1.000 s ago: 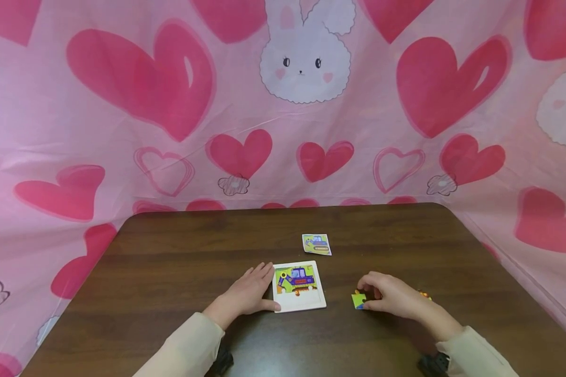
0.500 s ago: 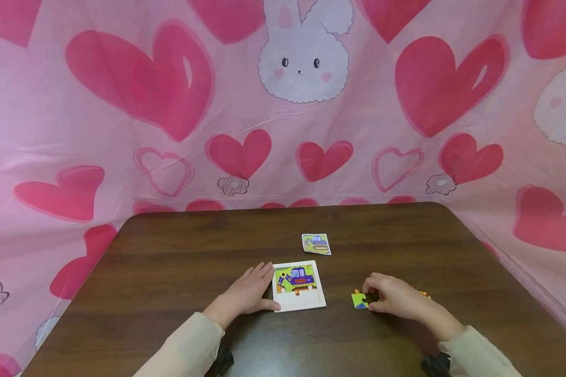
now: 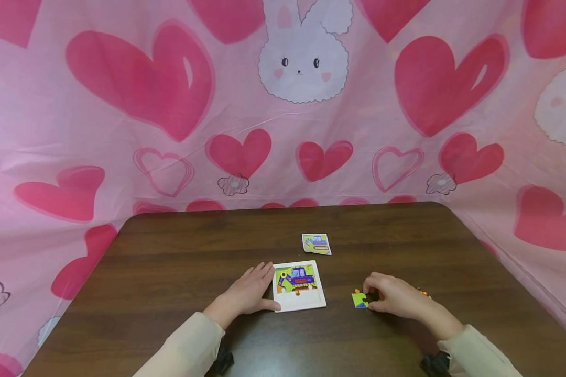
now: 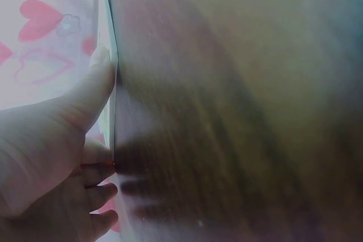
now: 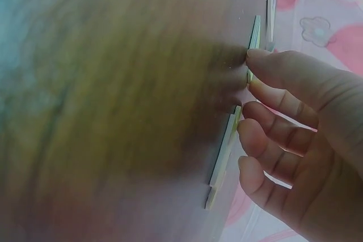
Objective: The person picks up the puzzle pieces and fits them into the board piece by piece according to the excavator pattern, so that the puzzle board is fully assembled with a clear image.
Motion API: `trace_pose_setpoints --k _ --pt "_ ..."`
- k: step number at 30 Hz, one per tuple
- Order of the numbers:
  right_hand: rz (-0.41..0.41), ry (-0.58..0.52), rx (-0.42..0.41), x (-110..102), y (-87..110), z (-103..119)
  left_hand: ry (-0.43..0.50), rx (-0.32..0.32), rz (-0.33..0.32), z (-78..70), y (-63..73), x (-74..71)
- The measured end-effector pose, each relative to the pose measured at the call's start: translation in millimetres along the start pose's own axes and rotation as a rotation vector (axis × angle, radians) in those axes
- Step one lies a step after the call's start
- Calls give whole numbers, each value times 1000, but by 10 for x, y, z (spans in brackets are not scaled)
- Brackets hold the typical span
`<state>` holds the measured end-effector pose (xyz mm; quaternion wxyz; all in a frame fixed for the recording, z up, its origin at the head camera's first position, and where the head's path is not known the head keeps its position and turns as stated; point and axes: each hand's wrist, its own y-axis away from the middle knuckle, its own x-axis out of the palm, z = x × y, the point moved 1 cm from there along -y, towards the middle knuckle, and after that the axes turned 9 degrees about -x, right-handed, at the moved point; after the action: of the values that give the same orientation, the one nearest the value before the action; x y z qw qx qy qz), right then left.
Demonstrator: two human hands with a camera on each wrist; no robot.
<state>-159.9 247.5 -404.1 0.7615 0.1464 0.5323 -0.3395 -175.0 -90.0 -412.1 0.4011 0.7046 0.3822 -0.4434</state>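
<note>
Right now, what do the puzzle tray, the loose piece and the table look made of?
Puzzle tray: likely cardboard or thin wood, matte white rim, thin edge in the left wrist view. Loose piece: probably printed card, flat, bright colours, touched by the right hand. Table: dark wood or wood-look laminate, visible grain, slight sheen.

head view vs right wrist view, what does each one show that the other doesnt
Only the head view shows the left hand resting against the white puzzle tray, the small picture card behind it and the pink heart backdrop in full. Only the right wrist view shows, edge on, further flat pieces under the fingers. Both show the right hand on a loose puzzle piece on the brown table.
</note>
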Motion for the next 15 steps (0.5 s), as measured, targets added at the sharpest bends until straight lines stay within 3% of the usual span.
trace_pose_setpoints --k 15 --pt "15 -28 -4 -35 -14 13 -1 21 -11 -6 18 -19"
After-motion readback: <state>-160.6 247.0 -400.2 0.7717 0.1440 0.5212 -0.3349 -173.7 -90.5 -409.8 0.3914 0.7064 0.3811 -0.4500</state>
